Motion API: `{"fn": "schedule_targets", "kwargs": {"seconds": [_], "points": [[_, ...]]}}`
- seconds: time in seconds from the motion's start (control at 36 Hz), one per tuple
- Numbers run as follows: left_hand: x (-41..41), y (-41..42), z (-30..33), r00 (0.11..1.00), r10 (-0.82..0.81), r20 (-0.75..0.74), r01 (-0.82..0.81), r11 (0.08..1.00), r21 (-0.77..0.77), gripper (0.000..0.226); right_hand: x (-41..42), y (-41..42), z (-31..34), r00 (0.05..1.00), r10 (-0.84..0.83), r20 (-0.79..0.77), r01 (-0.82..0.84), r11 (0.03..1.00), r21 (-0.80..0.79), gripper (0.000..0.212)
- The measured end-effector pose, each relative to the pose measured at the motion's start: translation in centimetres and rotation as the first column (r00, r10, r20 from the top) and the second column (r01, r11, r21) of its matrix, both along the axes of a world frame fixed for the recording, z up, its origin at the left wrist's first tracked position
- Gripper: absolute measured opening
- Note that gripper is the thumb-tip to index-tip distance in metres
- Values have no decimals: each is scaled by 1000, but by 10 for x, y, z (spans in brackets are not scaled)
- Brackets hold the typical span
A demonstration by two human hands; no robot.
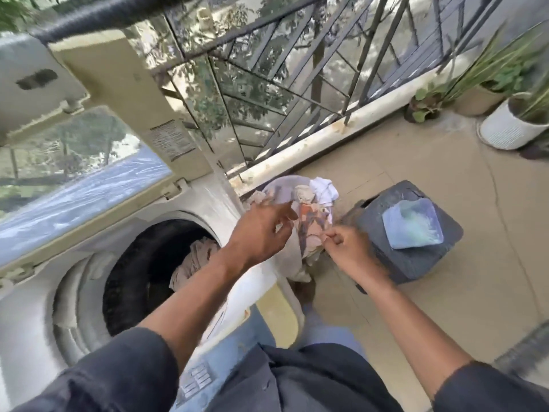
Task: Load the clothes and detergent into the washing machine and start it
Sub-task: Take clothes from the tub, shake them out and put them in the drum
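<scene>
The top-loading washing machine [44,307] stands at the left with its lid [98,162] raised. A beige garment [194,264] lies in the dark drum [142,278]. To the right of the machine a light basket [277,187] on the floor holds several clothes [322,188]. Over it hangs a printed orange and beige garment [309,230]. My right hand [346,248] pinches this garment's edge. My left hand [263,230] hovers beside it with fingers spread, touching the cloth. A dark detergent jug [416,260] with a pale blue label lies on the floor to the right.
A metal balcony railing [297,84] runs behind the machine and basket. Potted plants [511,120] stand in the far right corner. The tan tiled floor [445,322] stretches to the right. The machine's control panel [196,379] is near my body.
</scene>
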State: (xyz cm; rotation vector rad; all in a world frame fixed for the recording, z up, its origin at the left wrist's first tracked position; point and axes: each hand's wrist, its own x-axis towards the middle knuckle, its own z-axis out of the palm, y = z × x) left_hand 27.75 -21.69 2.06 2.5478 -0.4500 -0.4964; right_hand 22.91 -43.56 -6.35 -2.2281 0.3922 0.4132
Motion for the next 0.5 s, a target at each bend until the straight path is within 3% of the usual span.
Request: {"fn": "schedule_targets", "kwargs": {"seconds": [0.14,0.22,0.31,0.42,0.5], "points": [[30,-14,-29,992,-91,-86,110,964,241,34,17,-21,-60,984,-2,-178,6,1000,23,8],[45,-13,-44,974,-203,-106,228,889,398,48,29,-25,-100,971,27,-237,-20,999,29,14],[61,-6,-56,943,-308,-128,328,788,521,48,43,-24,-137,944,134,-301,-143,990,-9,24],[80,2,-67,895,-409,-178,430,687,586,38,64,-13,-160,923,224,-312,-237,971,-5,12],[91,10,-67,882,-438,-173,450,675,585,42,83,-3,-175,873,284,-397,-299,954,26,11]]}}
